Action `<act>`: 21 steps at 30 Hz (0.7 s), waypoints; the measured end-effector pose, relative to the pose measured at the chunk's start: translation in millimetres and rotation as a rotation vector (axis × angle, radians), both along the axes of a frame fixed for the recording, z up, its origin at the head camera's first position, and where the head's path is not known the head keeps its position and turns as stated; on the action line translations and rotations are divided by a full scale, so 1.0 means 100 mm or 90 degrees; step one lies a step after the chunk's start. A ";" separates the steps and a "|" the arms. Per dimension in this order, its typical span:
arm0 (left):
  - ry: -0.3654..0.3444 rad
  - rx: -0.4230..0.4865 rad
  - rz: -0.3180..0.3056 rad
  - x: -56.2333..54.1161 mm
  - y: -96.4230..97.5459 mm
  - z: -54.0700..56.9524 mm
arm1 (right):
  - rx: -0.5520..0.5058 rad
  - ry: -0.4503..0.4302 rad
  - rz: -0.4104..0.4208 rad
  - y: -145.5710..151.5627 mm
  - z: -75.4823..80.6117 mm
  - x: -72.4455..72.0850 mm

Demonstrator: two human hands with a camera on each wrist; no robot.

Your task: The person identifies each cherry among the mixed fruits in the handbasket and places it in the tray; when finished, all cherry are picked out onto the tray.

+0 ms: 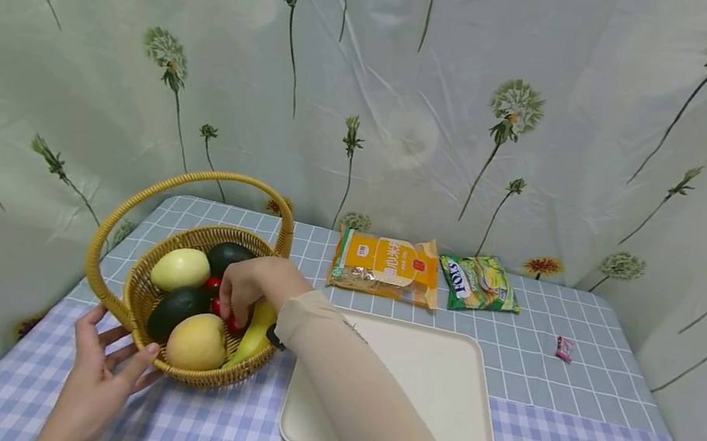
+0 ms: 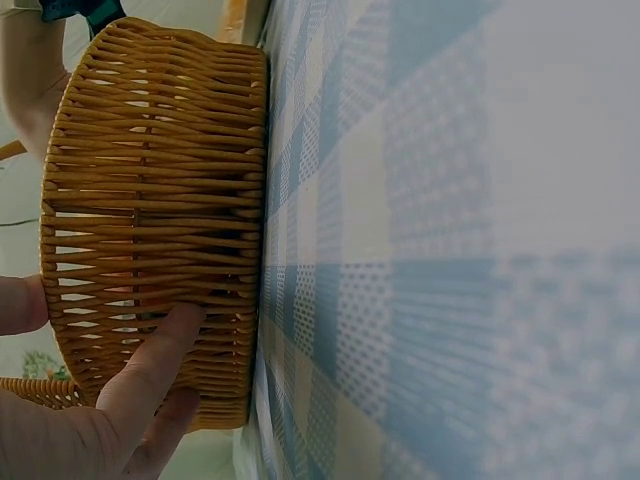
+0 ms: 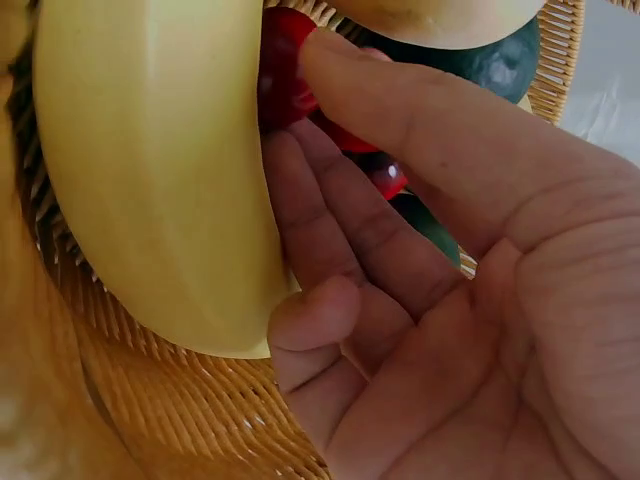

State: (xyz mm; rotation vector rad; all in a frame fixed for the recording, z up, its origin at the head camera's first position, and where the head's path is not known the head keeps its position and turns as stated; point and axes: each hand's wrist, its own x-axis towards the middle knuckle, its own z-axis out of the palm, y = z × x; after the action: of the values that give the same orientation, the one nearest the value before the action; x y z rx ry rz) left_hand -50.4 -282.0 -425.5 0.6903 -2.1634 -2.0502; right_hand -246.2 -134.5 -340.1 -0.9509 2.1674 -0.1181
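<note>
A wicker basket [image 1: 212,378] with a tall hoop handle stands at the left of the table. My left hand [image 1: 102,377] holds its near left side, with a finger [image 2: 160,355] against the woven wall and a thumb at the rim. Inside the basket, my right hand [image 1: 246,284] pinches a small glossy red fruit [image 3: 283,65] between thumb and fingers. Beside that hand lies a banana [image 3: 150,180]. Other red fruits [image 3: 390,178] show behind the fingers. Around them are a round yellow fruit [image 1: 197,343], a pale yellow-green fruit [image 1: 180,269] and dark green fruits [image 1: 177,312].
A cream tray [image 1: 423,390] lies right of the basket, partly under the right forearm. Behind it are an orange snack packet [image 1: 388,264] and a green snack bag [image 1: 480,284]. A small pink wrapped piece [image 1: 564,348] lies far right. Patterned curtain borders the table.
</note>
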 end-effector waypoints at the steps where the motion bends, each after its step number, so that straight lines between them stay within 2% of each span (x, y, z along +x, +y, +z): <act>1: 0.000 -0.001 0.001 0.00 0.00 0.00 | 0.003 0.000 0.003 0.00 0.00 0.00; 12: 0.017 -0.008 0.001 0.01 0.01 -0.01 | 0.015 -0.005 0.018 -0.01 -0.04 -0.02; 21: 0.030 -0.019 -0.003 0.03 0.00 -0.03 | 0.036 -0.007 0.006 -0.06 -0.07 0.02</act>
State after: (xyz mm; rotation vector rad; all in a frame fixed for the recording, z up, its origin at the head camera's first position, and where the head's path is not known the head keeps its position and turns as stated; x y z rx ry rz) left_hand -47.1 -281.7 -428.7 0.6292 -2.1673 -2.0108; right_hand -244.6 -140.4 -347.5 -0.9252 2.1442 -0.0568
